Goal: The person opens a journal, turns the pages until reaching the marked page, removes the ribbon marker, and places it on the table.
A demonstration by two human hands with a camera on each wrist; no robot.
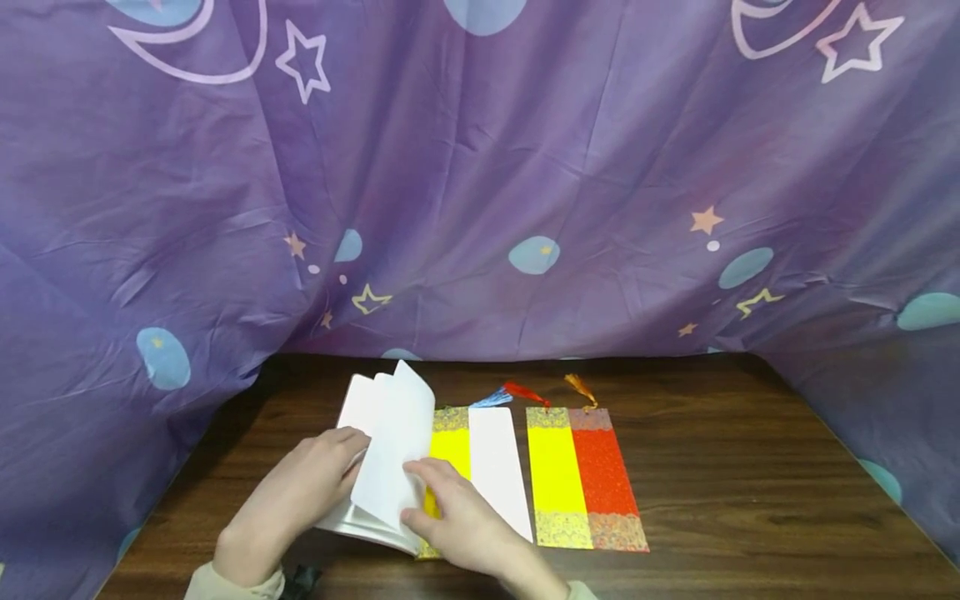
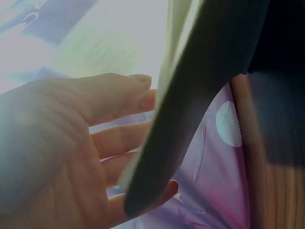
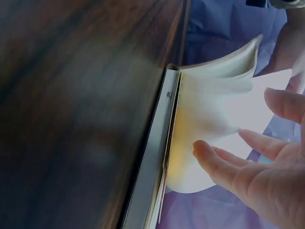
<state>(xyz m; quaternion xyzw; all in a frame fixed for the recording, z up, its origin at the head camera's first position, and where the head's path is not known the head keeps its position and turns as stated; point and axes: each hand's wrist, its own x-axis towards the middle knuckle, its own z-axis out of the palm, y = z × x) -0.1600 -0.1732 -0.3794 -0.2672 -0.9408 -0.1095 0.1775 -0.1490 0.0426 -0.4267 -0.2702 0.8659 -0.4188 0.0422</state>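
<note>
The left hand holds a shadowed book, with purple cloth and a wooden table beyond.

The notebook pages I touch look like smooth, matt white paper. The red bookmark seems to be paper or card with a fine speckle, and the orange tassel is loose thread. My table shows wood grain with a soft sheen; the purple curtain is creased cloth, and my sleeve is matt cloth.
</note>
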